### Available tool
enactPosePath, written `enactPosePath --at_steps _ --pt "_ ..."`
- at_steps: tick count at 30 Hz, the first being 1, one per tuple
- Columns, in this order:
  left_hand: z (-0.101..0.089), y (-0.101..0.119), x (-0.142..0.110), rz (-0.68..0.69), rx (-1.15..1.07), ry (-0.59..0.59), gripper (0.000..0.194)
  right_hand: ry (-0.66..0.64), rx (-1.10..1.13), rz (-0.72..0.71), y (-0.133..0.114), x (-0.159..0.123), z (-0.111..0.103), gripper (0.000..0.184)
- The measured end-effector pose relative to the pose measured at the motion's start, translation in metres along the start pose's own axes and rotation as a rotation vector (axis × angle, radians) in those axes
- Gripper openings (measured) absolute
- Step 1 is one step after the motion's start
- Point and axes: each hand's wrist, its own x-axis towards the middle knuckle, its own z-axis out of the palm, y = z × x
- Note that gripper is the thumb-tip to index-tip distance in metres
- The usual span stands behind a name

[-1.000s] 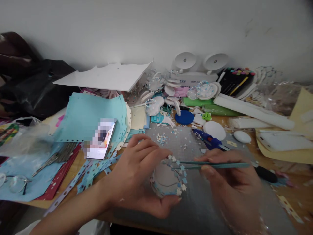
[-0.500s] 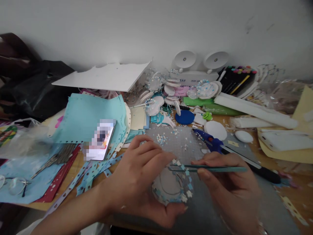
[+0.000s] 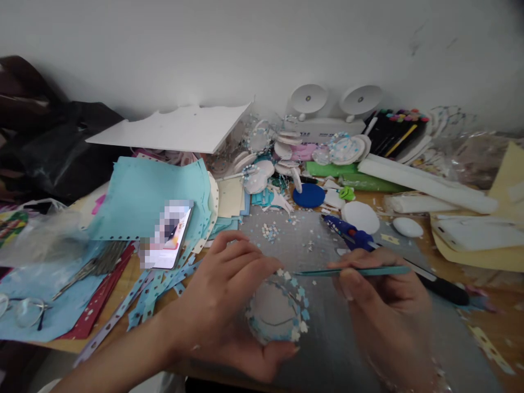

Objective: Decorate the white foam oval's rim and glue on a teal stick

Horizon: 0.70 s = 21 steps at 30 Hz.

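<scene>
My left hand [image 3: 227,297] curls round a small round white piece [image 3: 275,310] whose rim is ringed with tiny blue and white paper flowers. It holds the piece tilted just above the grey mat [image 3: 327,349]. My right hand [image 3: 382,300] pinches teal tweezers [image 3: 352,271], lying nearly level. Their tips point left at the top edge of the flower ring. I cannot make out anything between the tips.
A phone [image 3: 167,233] lies on light blue paper sheets [image 3: 151,196] at left, with scissors [image 3: 92,266] and glasses [image 3: 20,308] further left. A blue glue gun [image 3: 352,233], white discs [image 3: 360,216], loose flower bits [image 3: 271,231] and a marker box [image 3: 395,128] crowd the back.
The tweezers drew back to the right, off the ring, and rose slightly. My left hand shifted the decorated piece a little left and up.
</scene>
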Motion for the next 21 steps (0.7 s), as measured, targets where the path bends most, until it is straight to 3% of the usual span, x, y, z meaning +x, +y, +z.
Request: enactPosePath --at_steps 9,15,18,21 --pt "0.003 -0.012 -0.051 -0.057 -0.046 -0.117 0.058 0.082 0.022 -0.138 -0.02 0.004 0.006 0.016" --pt "-0.002 -0.012 -0.057 -0.063 -0.024 -0.082 0.057 0.201 -0.028 -0.209 -0.031 0.011 0.005 0.013" --pt "-0.003 -0.011 -0.052 -0.048 -0.056 -0.03 0.057 0.123 -0.119 -0.224 -0.039 0.011 0.004 0.015" --pt "-0.002 -0.01 -0.049 -0.004 -0.087 0.051 0.057 0.01 -0.219 -0.331 -0.048 0.009 0.003 0.017"
